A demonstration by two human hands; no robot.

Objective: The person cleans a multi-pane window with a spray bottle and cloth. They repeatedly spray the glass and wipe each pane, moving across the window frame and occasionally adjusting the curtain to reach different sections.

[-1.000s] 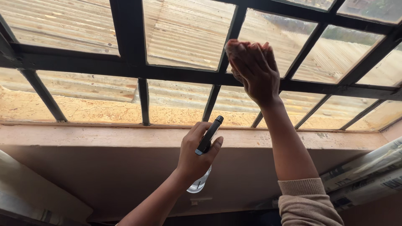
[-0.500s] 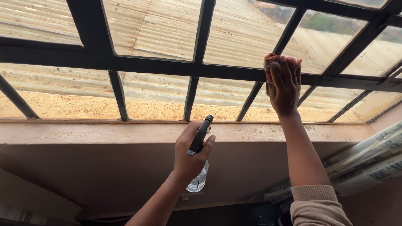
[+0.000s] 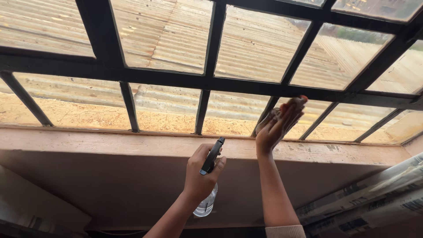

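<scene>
We look up at a wide window (image 3: 229, 48) whose dark metal frame (image 3: 176, 78) cuts the glass into a grid of panes, with a corrugated roof (image 3: 167, 31) filling the view beyond. One heavy horizontal bar runs the full width, and slanted uprights split the low row of panes into narrow bays, so room to move within each bay is tight between the bars. Below the glass, a worn pinkish sill (image 3: 110, 143) stretches edge to edge, its paint chipped toward the right, and the wall under it drops away bare. At lower right, rolled or stacked printed sheets (image 3: 374, 194) lean near the corner, well apart from our arms; a pale board (image 3: 35, 198) sits at lower left.

Our right hand (image 3: 275, 128) is raised against a low pane just beside a slanted bar, its fingers closed around a small bunched cloth (image 3: 269, 118) pressed toward the glass. Our left hand (image 3: 200, 174) hangs in front of the sill, wrapped around the neck of a clear spray bottle (image 3: 207, 200) with a black nozzle (image 3: 213, 154), near the right forearm but not touching it.
</scene>
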